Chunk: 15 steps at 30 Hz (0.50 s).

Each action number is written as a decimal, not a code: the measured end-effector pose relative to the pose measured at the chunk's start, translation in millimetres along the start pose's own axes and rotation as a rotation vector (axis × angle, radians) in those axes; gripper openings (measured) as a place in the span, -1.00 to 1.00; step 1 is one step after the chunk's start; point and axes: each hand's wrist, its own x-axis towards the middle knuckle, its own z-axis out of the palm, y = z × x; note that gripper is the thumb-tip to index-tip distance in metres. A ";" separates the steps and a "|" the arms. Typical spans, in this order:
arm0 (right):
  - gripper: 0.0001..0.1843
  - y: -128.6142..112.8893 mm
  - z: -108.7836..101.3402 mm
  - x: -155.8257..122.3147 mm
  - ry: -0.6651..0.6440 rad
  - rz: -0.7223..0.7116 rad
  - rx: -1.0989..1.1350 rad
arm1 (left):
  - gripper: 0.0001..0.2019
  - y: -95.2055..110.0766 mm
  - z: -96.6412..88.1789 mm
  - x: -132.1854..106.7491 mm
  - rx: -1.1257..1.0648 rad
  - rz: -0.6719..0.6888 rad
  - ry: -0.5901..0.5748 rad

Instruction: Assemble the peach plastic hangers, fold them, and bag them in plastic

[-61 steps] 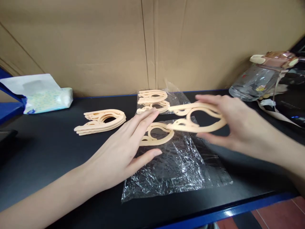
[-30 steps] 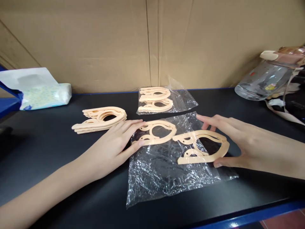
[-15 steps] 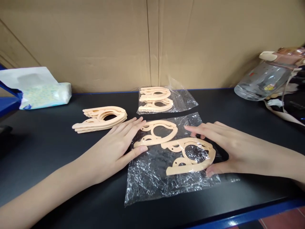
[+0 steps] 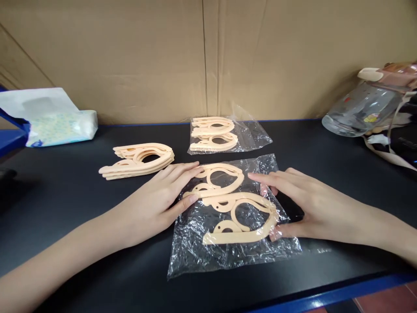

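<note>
A clear plastic bag [image 4: 202, 256] lies flat on the black tabletop [image 4: 65, 204]. One peach plastic hanger [image 4: 221, 168] sits at the bag's far end, and a second peach hanger [image 4: 241, 237] lies just nearer me, its right end under the film. My left hand [image 4: 156, 204] lies flat on the bag's left edge, fingers stretched onto the first hanger. My right hand [image 4: 306, 204] grips the curved right end of the second hanger between thumb and fingers.
A stack of loose peach hangers [image 4: 140, 160] lies to the left. A filled bag of hangers [image 4: 213, 134] rests behind. A tissue pack [image 4: 55, 126] sits far left, a clear water bottle [image 4: 365, 108] lies far right. A cardboard wall [image 4: 195, 56] stands behind; the table's blue front edge [image 4: 325, 295] is close.
My right hand has brought the second hanger down from the air and slid it leftward into the bag, beside the first. My left hand has stayed on the bag's left edge.
</note>
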 end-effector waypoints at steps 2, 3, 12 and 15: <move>-0.06 1.2 -2.2 -1.0 -0.008 0.015 0.037 | -0.37 -0.7 -0.1 -3.6 0.004 0.015 -0.014; -0.07 3.0 -4.3 -1.8 -0.022 0.029 0.072 | -0.32 -1.2 0.0 -5.5 0.006 0.030 -0.028; -0.28 8.1 1.0 4.1 -0.054 0.111 0.345 | 0.02 2.2 5.7 -8.5 0.031 0.060 -0.163; -0.22 4.4 10.5 5.6 -0.025 0.107 0.338 | 0.03 5.3 5.3 -8.6 0.023 0.049 -0.165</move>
